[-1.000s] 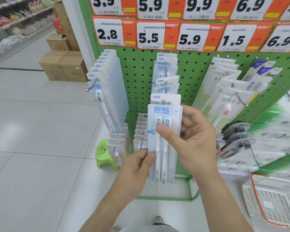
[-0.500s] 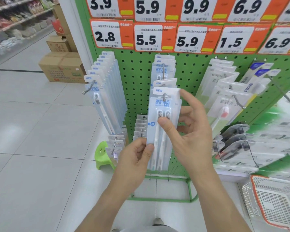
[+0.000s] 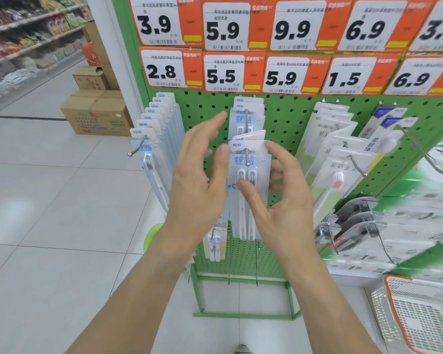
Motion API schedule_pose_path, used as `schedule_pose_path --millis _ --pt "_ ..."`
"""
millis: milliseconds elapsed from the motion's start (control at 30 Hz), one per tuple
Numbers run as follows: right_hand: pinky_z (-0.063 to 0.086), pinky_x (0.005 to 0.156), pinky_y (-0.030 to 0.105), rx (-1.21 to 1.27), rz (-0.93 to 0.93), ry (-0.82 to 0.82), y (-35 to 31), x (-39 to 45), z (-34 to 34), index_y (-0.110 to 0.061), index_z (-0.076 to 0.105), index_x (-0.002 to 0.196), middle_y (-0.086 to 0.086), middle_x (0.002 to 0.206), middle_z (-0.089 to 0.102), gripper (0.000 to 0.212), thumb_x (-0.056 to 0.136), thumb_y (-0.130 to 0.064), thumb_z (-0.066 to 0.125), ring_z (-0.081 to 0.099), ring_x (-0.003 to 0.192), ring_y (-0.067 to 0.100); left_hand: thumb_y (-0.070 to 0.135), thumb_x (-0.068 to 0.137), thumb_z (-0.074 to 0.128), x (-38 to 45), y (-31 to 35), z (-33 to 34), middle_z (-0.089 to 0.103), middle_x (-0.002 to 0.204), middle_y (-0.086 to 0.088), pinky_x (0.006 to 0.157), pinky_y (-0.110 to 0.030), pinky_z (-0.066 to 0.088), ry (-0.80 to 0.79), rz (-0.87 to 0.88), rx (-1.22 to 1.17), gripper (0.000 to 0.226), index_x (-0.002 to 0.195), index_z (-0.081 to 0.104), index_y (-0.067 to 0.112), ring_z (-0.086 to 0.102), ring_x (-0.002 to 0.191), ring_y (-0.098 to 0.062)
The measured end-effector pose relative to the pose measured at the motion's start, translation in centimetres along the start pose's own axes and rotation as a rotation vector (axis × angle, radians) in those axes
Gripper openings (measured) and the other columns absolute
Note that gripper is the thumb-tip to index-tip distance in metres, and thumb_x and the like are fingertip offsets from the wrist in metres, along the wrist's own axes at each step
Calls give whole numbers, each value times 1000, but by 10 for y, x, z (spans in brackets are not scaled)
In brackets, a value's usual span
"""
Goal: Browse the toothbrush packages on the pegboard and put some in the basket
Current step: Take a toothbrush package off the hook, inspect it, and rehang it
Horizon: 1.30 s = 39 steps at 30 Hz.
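Observation:
A twin toothbrush package (image 3: 260, 172), white and blue with "NEW" on top, hangs at the front of the middle hook on the green pegboard (image 3: 287, 118), with more of the same behind it. My right hand (image 3: 284, 208) pinches it, thumb on the front below the brush heads and fingers behind its right edge. My left hand (image 3: 197, 180) is spread with straight fingers just left of the package, its thumb at the package's left edge. The white basket with an orange rim (image 3: 391, 281) sits at the bottom right, partly cut off.
A row of clear toothbrush packs (image 3: 161, 139) fills the left hook, and other packs (image 3: 343, 159) hang at the right. Orange price tags (image 3: 223, 72) line the top. Cardboard boxes (image 3: 97, 113) and a green stool (image 3: 152, 236) stand on the tiled floor at left.
The package went up from in front of me onto the middle hook. My left hand let go of its lower edge and rose, fingers spread. My right hand stays on it.

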State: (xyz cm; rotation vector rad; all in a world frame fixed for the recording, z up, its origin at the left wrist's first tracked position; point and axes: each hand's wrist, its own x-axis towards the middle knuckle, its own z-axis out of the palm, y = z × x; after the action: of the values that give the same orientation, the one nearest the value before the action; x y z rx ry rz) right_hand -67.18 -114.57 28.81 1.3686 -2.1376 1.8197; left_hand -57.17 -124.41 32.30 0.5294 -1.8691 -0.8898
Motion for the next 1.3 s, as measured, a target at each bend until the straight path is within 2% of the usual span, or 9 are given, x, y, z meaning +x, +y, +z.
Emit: schedule_pose_path --millis 167,267,433,567,667,867,967,1100,1300 --pt "43 102 24 -70 -59 68 -5 3 -3 -19 54 138 2 121 53 49 93 -20 74 51 118 9 23 104 53 23 -5 5 60 128 10 99 -25 49 -137 2 10 36 140 55 27 58 118 -4" --pt "45 101 29 -85 -102 142 -9 13 -6 -12 58 127 4 121 54 31 97 -13 66 50 119 8 23 105 52 29 -9 8 64 123 8 93 -17 49 -192 -29 -13 33 136 58 26 61 109 -2" --pt "43 94 18 -84 -135 222 -29 49 -15 -10 60 111 2 109 58 13 99 -7 57 55 105 7 21 106 50 35 -12 10 59 111 5 79 -10 44 -234 -8 13 23 123 66 22 59 93 -2" --pt "51 90 29 -211 -61 28 -48 94 -28 -14 64 110 -1 106 66 14 97 -16 60 62 98 13 23 105 51 36 -12 11 64 109 -1 78 -26 51 -217 -50 2 19 116 66 29 61 87 -16" --pt "49 88 25 -381 26 -136 -59 126 -31 -18 70 112 -6 108 70 18 98 -14 59 64 100 13 24 105 52 37 -12 13 68 104 -7 79 -38 52 -195 -77 -4 18 112 67 30 61 85 -25" --pt "48 82 27 -607 159 -354 -48 164 -16 -22 74 108 0 113 71 20 94 -12 65 67 100 18 18 105 51 35 -7 17 61 82 0 52 -9 38 -176 -108 -47 18 109 68 15 48 57 -3" --pt "46 73 27 -621 173 -385 -40 166 -10 -21 74 109 1 102 69 20 91 -12 70 64 90 18 20 105 51 35 -7 19 65 83 -7 54 -13 40 -168 -99 -49 17 108 68 17 51 60 -6" --pt "41 72 25 -582 176 -380 -30 161 -6 -20 72 114 -1 97 62 24 90 -17 73 58 84 17 25 105 51 35 -10 20 67 86 -12 70 -40 49 -160 -96 -46 15 103 65 27 58 76 -28" --pt "48 75 30 -566 134 -277 -30 151 -14 -23 74 99 -5 78 61 14 87 -16 75 61 88 21 26 104 53 37 -11 21 66 82 -4 67 -44 47 -138 -83 -33 14 102 67 26 55 73 -29"
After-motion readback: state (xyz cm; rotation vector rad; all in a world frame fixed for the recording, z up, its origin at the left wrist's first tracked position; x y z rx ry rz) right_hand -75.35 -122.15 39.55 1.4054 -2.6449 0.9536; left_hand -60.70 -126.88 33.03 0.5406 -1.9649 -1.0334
